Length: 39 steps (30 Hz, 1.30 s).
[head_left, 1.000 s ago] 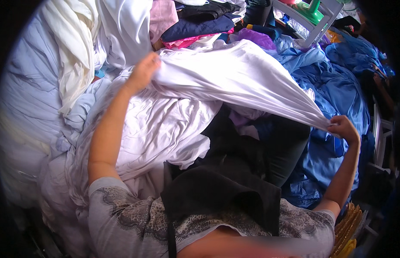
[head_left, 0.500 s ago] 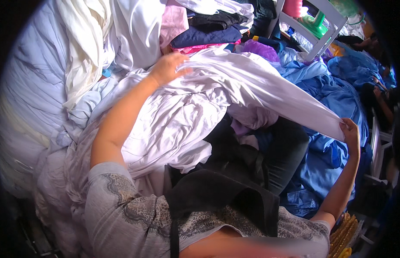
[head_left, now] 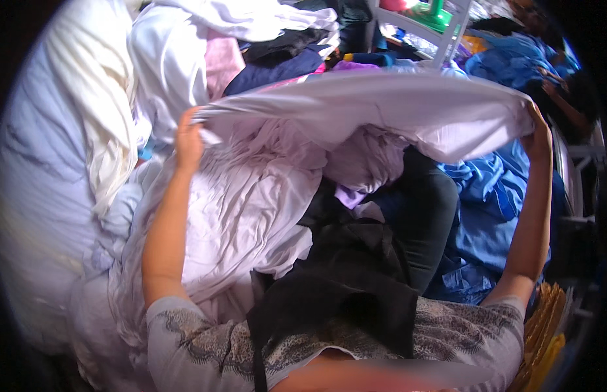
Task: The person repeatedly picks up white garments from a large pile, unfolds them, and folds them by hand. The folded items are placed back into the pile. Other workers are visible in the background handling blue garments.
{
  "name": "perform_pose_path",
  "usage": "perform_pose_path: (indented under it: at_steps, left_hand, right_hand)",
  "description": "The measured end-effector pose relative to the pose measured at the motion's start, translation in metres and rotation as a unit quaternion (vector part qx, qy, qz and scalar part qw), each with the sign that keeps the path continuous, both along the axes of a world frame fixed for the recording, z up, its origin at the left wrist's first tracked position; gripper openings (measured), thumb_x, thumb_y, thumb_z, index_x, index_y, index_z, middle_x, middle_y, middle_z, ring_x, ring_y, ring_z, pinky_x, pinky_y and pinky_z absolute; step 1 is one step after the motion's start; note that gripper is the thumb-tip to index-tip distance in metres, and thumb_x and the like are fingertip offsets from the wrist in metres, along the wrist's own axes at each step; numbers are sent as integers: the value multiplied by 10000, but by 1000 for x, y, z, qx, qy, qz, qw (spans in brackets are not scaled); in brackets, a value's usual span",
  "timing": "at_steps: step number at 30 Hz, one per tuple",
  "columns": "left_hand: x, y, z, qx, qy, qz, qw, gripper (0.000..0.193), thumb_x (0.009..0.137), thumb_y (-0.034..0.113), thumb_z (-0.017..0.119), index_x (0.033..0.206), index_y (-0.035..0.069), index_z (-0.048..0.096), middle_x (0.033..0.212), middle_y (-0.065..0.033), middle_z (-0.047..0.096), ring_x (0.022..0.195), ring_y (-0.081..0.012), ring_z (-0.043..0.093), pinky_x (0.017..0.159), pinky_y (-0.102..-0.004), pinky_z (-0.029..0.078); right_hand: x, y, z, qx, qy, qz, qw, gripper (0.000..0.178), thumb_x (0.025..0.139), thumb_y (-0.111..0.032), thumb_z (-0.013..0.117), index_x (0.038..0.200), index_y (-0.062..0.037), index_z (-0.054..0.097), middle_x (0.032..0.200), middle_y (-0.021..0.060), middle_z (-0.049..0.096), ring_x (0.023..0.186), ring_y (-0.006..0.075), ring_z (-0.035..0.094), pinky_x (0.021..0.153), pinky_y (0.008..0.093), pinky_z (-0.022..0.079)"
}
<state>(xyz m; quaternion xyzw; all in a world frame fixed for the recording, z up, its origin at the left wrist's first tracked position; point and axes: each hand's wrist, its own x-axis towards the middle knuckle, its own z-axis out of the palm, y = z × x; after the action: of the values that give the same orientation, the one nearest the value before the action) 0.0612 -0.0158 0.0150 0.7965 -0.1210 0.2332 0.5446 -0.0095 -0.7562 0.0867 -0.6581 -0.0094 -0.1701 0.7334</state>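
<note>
A pale lilac-white cloth (head_left: 375, 98) is stretched across in front of me, raised and blurred by motion. At its left end my left hand (head_left: 190, 140) is closed on the edge, with a small corner sticking out beside the fingers. My right hand (head_left: 537, 134) grips the other end, far to the right. Below the left part of the span lies a large crumpled heap of similar white fabric (head_left: 251, 189), spilling over my lap. Part of the cloth hangs down near my dark-trousered knee (head_left: 431, 215).
Piled white and cream fabric (head_left: 62, 163) fills the left side. Folded dark clothes (head_left: 277, 68) and a pink cloth (head_left: 223, 65) lie at the back. Blue fabric (head_left: 486, 215) is heaped on the right, near a white chair frame (head_left: 450, 36). Another person's arm (head_left: 568, 104) shows far right.
My left hand has moved left and down and closed on the cloth's edge. My right hand has risen, and the cloth now spans both hands, lifted higher. The whole view has shifted slightly.
</note>
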Motion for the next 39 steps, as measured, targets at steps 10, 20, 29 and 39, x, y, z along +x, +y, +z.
perform_pose_path:
  at_steps: [10,20,29,39]
  left_hand:
    - [30,44,154,33,-14,151,988,222,912,183,545,1052,39,640,628,65,404,492,-42,288,448,-235,242]
    - [-1,85,111,-102,237,86,962,269,900,110,530,1155,101,615,1015,-49,643,847,-167,626,685,-294,520]
    - [5,89,137,-60,180,69,979,329,899,269,616,1138,43,621,917,-32,657,800,-133,608,730,-259,486]
    - [27,104,271,-184,37,114,976,489,907,346,598,1289,47,530,1179,-96,594,1051,-217,576,879,-336,462]
  right_hand:
    - [119,98,-4,-433,17,13,901,342,861,-180,626,1174,-45,598,970,78,636,803,162,597,690,300,503]
    - [118,175,-143,-267,305,121,906,463,786,-344,760,1160,-92,654,1048,93,652,919,205,595,771,350,486]
    - [137,136,-90,-425,52,108,897,236,774,-166,693,988,-68,719,880,84,705,764,164,651,729,300,514]
    - [239,-12,183,-667,-358,-357,546,244,876,-131,533,1083,-51,632,1011,72,651,852,161,625,706,311,512]
